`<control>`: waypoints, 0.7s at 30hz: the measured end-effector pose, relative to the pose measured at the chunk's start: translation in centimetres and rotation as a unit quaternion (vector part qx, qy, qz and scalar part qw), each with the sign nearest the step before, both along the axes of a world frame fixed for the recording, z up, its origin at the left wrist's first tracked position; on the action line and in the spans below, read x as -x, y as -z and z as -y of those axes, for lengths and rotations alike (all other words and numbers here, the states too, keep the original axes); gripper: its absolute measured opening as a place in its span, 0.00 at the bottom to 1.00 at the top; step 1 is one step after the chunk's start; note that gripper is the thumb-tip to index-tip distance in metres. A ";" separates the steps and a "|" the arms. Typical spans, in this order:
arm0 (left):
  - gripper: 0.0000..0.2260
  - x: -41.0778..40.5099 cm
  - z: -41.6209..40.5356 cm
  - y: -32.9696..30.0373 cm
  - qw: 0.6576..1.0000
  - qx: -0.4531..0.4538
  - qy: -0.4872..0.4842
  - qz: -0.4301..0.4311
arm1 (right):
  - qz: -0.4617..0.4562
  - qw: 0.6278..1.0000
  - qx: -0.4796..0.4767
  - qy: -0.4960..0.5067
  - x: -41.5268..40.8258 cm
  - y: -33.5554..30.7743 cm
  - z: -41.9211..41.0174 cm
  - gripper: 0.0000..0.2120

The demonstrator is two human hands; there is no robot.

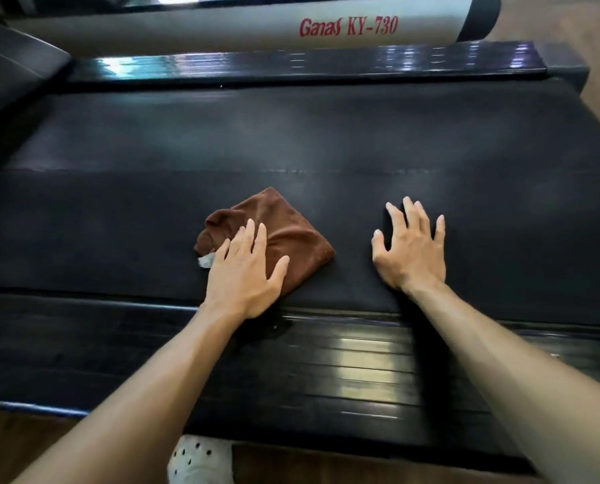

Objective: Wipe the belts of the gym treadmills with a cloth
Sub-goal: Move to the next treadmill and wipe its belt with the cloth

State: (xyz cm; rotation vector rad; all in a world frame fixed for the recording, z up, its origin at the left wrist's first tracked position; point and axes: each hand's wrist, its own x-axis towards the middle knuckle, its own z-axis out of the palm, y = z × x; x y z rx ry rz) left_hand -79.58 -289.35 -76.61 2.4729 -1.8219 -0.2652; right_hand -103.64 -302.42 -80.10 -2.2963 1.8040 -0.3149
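white perforated clog beside near side rail | left hand flat, fingers straight, pressing folded brown terry cloth onto black rubber treadmill belt near its near edge, to scrub | right hand spread, holding nothing, likely bracing

White perforated shoe on wood floor, btm edge.

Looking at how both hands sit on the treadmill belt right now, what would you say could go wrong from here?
The left hand presses flat on only part of the brown cloth, so the loose folded edge may bunch and skip patches. The right hand rests bare on the belt, possibly leaving prints on wiped areas. If the belt slides under that weight, balance could go.
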 end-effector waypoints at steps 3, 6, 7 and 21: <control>0.26 -3.0 -0.3 -1.0 0.998 0.055 0.023 0.017 | -0.013 1.000 0.006 -0.016 -0.3 -0.9 0.1 0.28; 0.23 -6.3 -0.1 -1.5 0.996 0.082 0.015 0.033 | -0.008 0.992 0.084 -0.089 -2.1 -2.2 -1.0 0.22; 0.22 -7.2 0.0 -1.7 0.996 0.079 0.024 0.038 | 0.000 0.988 0.103 -0.119 -3.1 -2.7 -1.8 0.18; 0.13 -10.8 1.4 -1.8 0.992 0.111 0.005 0.064 | 0.034 0.980 -0.027 -0.196 -12.9 -6.3 -10.7 0.16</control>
